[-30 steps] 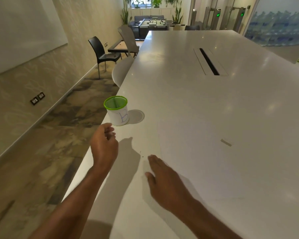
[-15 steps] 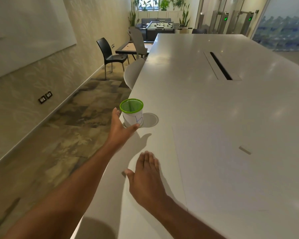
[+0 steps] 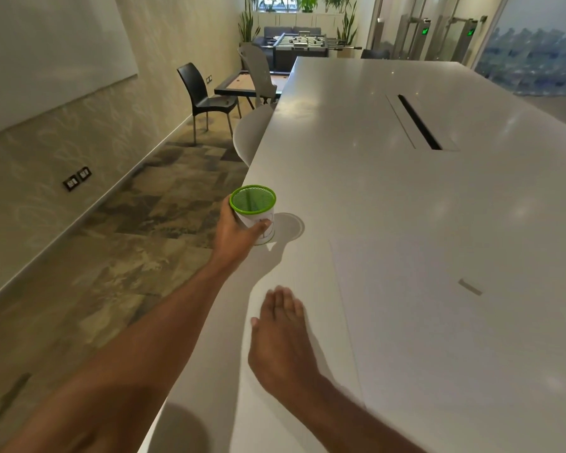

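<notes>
White table: left hand grips upright cup.

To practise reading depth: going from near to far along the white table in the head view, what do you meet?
Open right hand over the white table → green-rimmed white cup gripped by the left hand → long dark cable slot in the tabletop → dark foosball table beyond the far end.

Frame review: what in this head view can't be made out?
Head view: the left hand hides most of the white side of the green-rimmed cup, and its fingers are hidden behind it.
What the cup holds is blurred against its green mesh.
The grey strip on the table is too small to identify.
</notes>
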The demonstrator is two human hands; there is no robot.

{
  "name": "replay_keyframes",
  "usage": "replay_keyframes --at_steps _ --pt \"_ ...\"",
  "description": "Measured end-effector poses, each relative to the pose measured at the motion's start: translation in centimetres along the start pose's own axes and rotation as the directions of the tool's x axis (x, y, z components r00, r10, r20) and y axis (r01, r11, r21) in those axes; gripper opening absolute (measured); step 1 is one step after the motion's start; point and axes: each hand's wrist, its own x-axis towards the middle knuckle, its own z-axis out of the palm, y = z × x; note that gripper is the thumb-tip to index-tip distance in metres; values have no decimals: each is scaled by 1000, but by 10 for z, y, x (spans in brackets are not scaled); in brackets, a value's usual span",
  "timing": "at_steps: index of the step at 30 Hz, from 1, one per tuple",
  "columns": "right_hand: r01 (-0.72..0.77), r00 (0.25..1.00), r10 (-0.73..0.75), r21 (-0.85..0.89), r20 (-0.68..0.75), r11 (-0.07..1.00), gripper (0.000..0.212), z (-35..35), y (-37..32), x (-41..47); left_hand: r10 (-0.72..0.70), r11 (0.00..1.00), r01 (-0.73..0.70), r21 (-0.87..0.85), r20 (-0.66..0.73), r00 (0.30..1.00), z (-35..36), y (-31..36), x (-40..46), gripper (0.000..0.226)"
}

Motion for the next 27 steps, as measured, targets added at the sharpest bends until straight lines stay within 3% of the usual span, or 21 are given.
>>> replay_keyframes --at_steps 3,6,12,19,23,25,27 --pt "118 993 -119 136 -1 984 56 -9 -4 7 -3 999 2 -33 -27 1000 -8 3 -3 75" --pt "86 995 -68 286 -70 955 55 -28 9 10 18 999 -21 -40 -80 997 -36 3 -10 75" --pt "-112 992 111 -8 -60 994 56 -17 22 -8 2 999 -12 -41 -241 971 -110 -11 -57 76" --pt "6 1000 -8 -57 -26 998 58 7 -28 2 -83 993 103 50 -304 949 -139 -42 -119 82" --pt "212 977 -215 163 -3 964 59 3 -36 13 -148 968 195 157 -270 951 -138 -59 -137 86" --pt "155 988 -152 332 -34 931 59 -9 -28 19 -174 964 218 154 -255 951 -135 -63 -141 91" --pt "71 995 -47 329 -83 942 60 -17 -16 20 -180 962 221 159 -240 954 -132 -65 -144 96"
